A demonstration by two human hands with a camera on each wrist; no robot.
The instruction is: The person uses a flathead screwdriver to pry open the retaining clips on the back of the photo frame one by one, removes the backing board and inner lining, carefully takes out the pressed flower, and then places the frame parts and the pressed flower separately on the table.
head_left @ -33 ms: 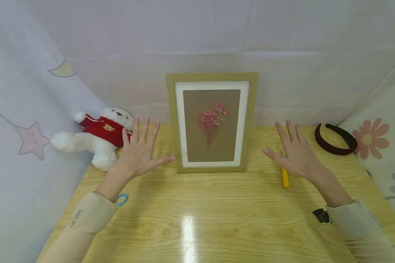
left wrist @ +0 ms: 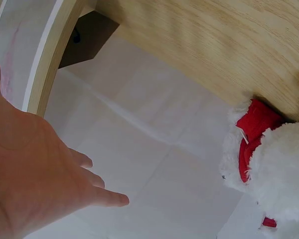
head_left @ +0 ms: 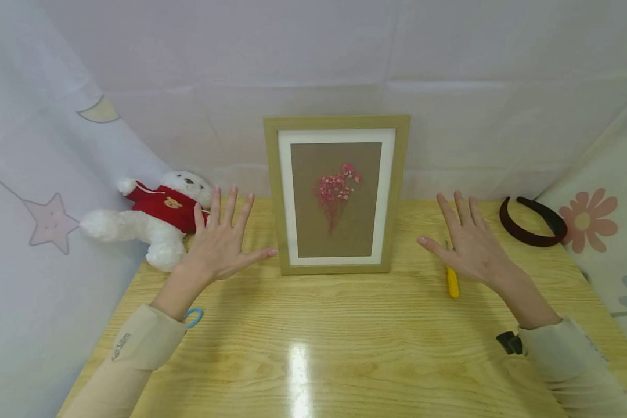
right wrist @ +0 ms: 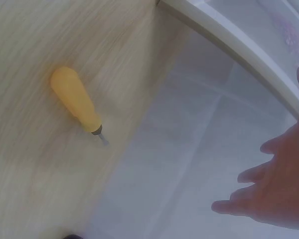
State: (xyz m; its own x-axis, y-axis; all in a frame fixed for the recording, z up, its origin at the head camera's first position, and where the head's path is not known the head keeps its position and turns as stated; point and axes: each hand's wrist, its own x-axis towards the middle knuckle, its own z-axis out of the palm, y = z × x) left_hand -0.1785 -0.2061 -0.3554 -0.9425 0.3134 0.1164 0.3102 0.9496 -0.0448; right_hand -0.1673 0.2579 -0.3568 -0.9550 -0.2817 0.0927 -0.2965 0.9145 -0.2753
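Note:
A picture frame (head_left: 336,270) of pale wood stands upright on the table, with pink dried flowers (head_left: 334,188) on brown behind a white mat. My left hand (head_left: 216,247) hovers to its left, fingers spread and holding nothing, in front of a white plush bear (head_left: 167,252) in a red top. On the other side, my right hand (head_left: 472,249) is raised with straight fingers and thumb apart, also holding nothing. Below it lies a screwdriver (right wrist: 75,98) with a yellow handle and short metal shaft; the hand partly hides it in the head view. Neither hand touches the frame.
A dark brown headband (head_left: 528,235) lies at the table's back right. Beside the left sleeve a light blue loop (head_left: 194,317) shows partly. Near the right cuff is a small black object (head_left: 509,342). Behind the frame, the left wrist view shows a brown support flap (left wrist: 89,40). Pale curtains surround the wooden table (head_left: 345,348).

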